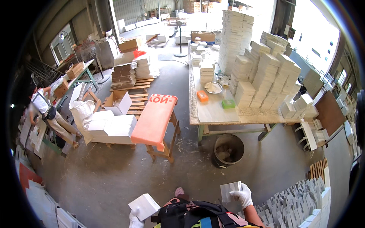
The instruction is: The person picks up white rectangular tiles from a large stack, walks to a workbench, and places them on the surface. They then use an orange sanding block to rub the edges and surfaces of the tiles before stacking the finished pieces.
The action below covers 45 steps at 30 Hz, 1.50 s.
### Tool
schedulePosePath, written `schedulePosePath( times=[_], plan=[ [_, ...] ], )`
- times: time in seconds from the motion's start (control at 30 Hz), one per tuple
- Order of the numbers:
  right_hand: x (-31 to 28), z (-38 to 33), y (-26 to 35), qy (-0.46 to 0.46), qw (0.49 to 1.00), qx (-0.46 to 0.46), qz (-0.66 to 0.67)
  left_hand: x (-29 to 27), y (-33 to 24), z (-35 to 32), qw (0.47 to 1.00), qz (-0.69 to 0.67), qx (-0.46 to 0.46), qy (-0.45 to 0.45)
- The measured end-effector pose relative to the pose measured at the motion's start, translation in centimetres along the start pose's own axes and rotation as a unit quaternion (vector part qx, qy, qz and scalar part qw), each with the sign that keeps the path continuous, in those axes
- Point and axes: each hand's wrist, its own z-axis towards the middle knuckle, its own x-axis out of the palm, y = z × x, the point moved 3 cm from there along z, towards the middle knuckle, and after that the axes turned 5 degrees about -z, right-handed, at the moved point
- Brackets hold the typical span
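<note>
White square slabs (147, 205) are gripped at their edge by the gloved left hand (137, 218), out over the floor beside the body. The right hand (243, 196), gloved too, clasps a second bundle (229, 192) from one side, likely so the pieces stay flush; the gloves probably guard against rough edges. Near it, slabs on edge (292, 207) stand in close rows, perhaps propping one another. Across the bench (262, 115), tall piles (243, 94) crowd together, seemingly to save room.
</note>
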Motion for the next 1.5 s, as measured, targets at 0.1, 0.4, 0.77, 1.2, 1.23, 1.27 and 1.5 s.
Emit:
schedulePosePath(
  times=[0.1,0.4,0.77,1.2,1.23,1.27,1.5],
  plan=[
    [0.8,1.6,1.2,-0.050,0.997,-0.013,0.055,4.7,-4.5,9.8,0.997,-0.018,-0.016,0.074],
    [2.0,10.0,7.1,-0.081,0.976,0.047,0.198,21.1,-11.6,33.4,0.989,-0.078,-0.049,0.116],
    [-0.7,21.5,22.8,-0.086,0.955,-0.038,0.281,41.1,-16.1,54.7,0.970,-0.122,-0.088,0.193],
    [5.4,19.7,29.2,-0.257,0.891,0.111,0.358,65.2,-11.7,83.6,0.958,-0.049,-0.146,0.241],
    [5.9,19.8,30.0,-0.265,0.887,0.124,0.357,67.3,-11.3,84.3,0.948,-0.058,-0.163,0.268],
    [6.6,20.0,30.8,-0.270,0.885,0.137,0.355,68.3,-10.4,86.3,0.947,-0.057,-0.170,0.267],
    [9.5,22.1,36.4,-0.303,0.869,0.156,0.359,70.8,-3.3,100.9,0.961,-0.043,-0.163,0.217]
  ],
)
